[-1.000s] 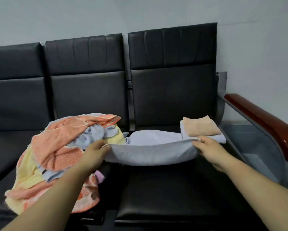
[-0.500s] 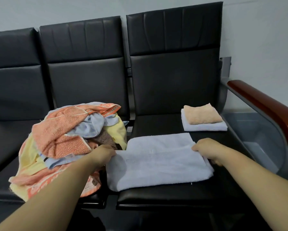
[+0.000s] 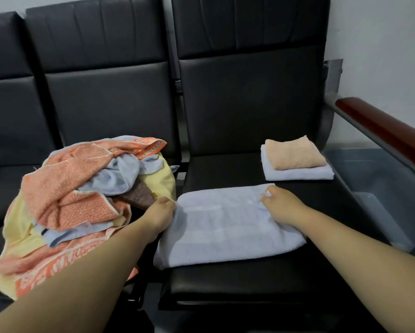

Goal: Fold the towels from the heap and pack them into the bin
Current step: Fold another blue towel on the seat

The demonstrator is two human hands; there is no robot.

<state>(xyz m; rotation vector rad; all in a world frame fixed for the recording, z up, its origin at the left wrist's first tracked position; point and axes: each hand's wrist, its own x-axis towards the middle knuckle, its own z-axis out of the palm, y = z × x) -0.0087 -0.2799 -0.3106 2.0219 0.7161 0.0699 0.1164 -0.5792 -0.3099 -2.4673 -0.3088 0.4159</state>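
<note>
Grey bin (image 3: 379,188) right of the pale blue towel (image 3: 225,227) on a black seat (image 3: 249,280); left hand (image 3: 159,213) and right hand (image 3: 279,205) pinch its far corners with curled fingers; towel heap (image 3: 76,200) left, folded stack (image 3: 295,162) behind

Pale blue towel (image 3: 228,224); peach folded towel (image 3: 294,153) on pale blue folded towel (image 3: 297,173); heap (image 3: 81,200): orange patterned, yellow, blue, brown; black seat (image 3: 237,282); grey bin (image 3: 389,188)

Left hand (image 3: 159,213) and right hand (image 3: 282,206) on pale blue towel (image 3: 225,228) atop black seat (image 3: 237,281)
</note>
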